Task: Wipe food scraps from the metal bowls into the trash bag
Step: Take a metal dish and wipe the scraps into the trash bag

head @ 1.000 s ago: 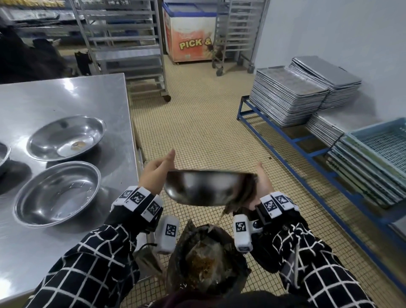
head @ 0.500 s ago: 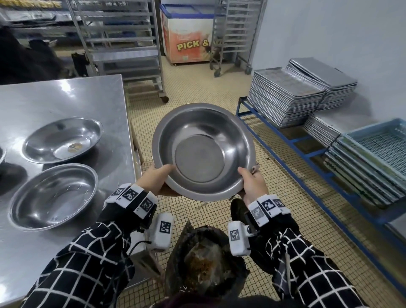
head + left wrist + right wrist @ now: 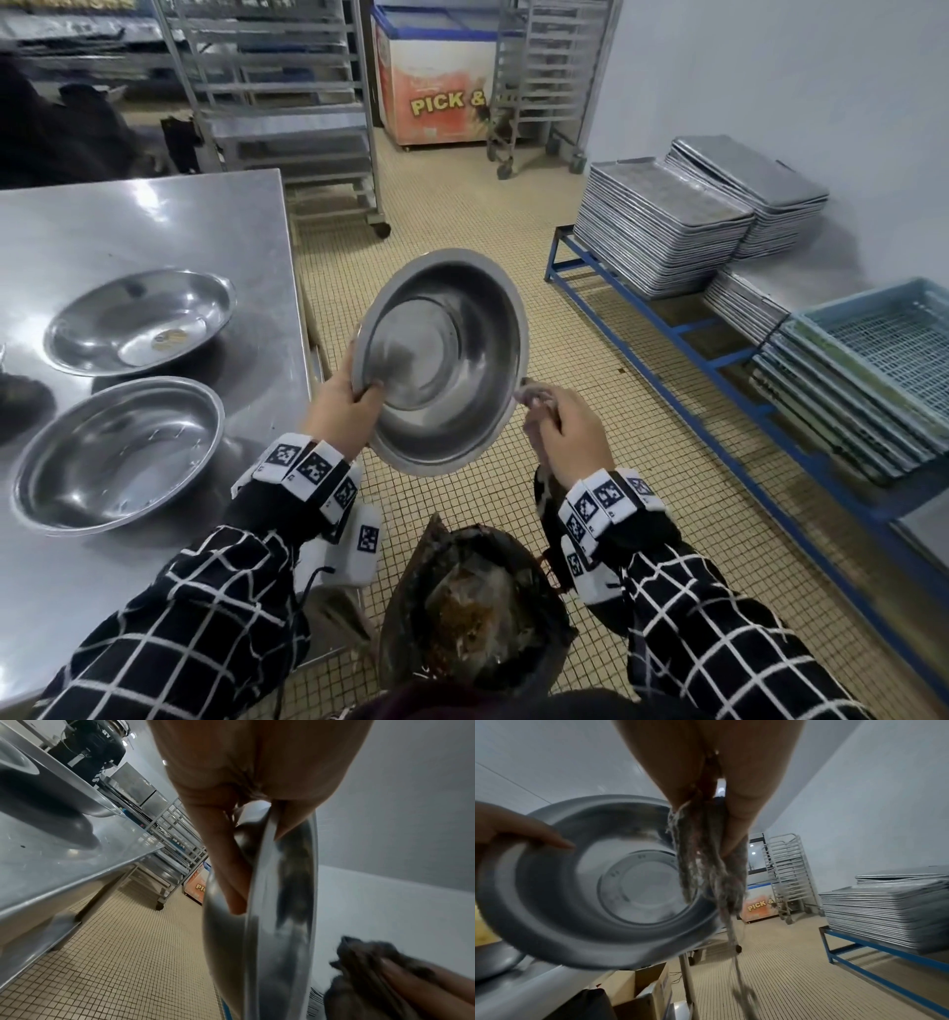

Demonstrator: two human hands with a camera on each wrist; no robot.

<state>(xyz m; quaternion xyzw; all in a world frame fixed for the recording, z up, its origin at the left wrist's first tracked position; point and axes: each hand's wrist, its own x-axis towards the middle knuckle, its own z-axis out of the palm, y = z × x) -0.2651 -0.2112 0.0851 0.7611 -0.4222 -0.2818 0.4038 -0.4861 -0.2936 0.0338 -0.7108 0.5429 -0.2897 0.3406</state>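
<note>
My left hand [image 3: 359, 398] grips the left rim of a metal bowl [image 3: 447, 360], thumb inside and fingers behind, and holds it in the air tilted with its inside facing right. The inside [image 3: 603, 882] looks bare of scraps. My right hand [image 3: 547, 411] is just off the bowl's right rim and grips a bunched grey rag [image 3: 534, 398], whose strands hang down in the right wrist view [image 3: 711, 862]. The open dark trash bag [image 3: 477, 606], with brown scraps in it, sits below the bowl. The left wrist view shows the bowl's rim [image 3: 259, 902] edge-on.
Two more metal bowls rest on the steel table [image 3: 154, 231] at left: the far one [image 3: 138, 318] holds a small scrap, the near one [image 3: 118, 452] looks bare. Stacked trays [image 3: 662, 231] and blue crates [image 3: 873, 360] fill a blue rack at right. Tiled floor lies between.
The bowl, held mouth-down over the bag by both hands, was turned up to face me. My right hand has since let go of its rim and holds only the rag.
</note>
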